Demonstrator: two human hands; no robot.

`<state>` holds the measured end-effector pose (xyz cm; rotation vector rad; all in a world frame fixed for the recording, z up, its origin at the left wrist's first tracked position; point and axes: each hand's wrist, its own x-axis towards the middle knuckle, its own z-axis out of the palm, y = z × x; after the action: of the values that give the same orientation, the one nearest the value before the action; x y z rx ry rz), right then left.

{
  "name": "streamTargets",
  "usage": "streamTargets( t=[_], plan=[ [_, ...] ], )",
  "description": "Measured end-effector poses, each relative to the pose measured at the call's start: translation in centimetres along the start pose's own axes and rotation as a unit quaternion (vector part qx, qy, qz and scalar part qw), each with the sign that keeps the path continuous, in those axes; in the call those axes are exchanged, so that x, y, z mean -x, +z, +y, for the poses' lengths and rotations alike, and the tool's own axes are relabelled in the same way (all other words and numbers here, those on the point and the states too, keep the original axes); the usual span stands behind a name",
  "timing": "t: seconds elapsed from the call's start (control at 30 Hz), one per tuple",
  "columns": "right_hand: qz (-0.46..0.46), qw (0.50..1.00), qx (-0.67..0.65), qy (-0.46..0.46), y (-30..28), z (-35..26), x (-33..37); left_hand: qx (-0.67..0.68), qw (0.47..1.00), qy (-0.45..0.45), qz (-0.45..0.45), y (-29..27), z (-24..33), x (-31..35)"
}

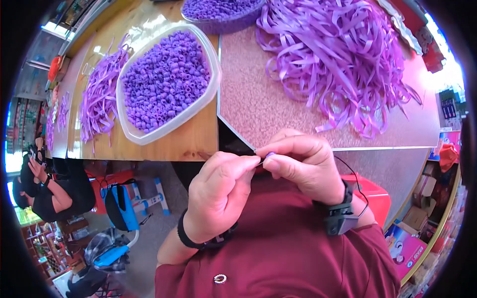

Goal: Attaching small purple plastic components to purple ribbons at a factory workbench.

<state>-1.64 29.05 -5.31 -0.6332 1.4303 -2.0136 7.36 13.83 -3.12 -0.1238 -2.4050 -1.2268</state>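
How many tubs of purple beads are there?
2. A squarish clear tub is on the wooden table; a round tub is farther back, beside the big ribbon pile, cut off by the picture's top edge. More could be hidden.

- Tub (214, 79) on the table (198, 136) — beads (166, 82) in it
- Ribbon pile (338, 54) to its right, ribbon bundle (103, 94) to its left
- Bowl (229, 25) behind, beside the pile

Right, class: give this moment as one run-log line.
left hand: pinched shut, contents unclear | right hand: pinching purple bead | tub: beads inside | ribbons: heaped
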Motion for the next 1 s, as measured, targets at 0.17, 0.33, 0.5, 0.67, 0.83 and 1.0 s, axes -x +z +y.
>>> streamTargets(
  t=[0.17,0.33,0.5,0.67,0.83,1.0],
  plan=[
    [0.046,0.995,0.063,-0.059,2.1,-0.6,-0.6,0.06,0.997,-0.001,0.042,-1.0,-0.3,0.4],
    [-0.007,0.935,0.226,-0.275,2.9,-0.5,-2.1,0.033,0.998,0.039,0.046,-2.5,-1.0,1.1],
    [-0.031,0.921,0.252,-0.296,3.3,-0.6,-2.0,-0.001,0.996,0.075,0.04,-3.1,-1.5,1.7],
    [-0.028,0.923,0.239,-0.3,3.3,-0.4,-1.7,0.027,0.997,0.065,0.042,-2.8,-1.4,2.1],
    [-0.044,0.941,0.193,-0.273,3.0,-0.2,-1.3,0.038,0.997,0.071,0.023,-2.8,-1.3,2.3],
    [-0.017,0.939,0.209,-0.273,2.7,0.2,-1.1,0.007,0.997,0.069,0.02,-2.3,-1.2,2.0]
  ],
)
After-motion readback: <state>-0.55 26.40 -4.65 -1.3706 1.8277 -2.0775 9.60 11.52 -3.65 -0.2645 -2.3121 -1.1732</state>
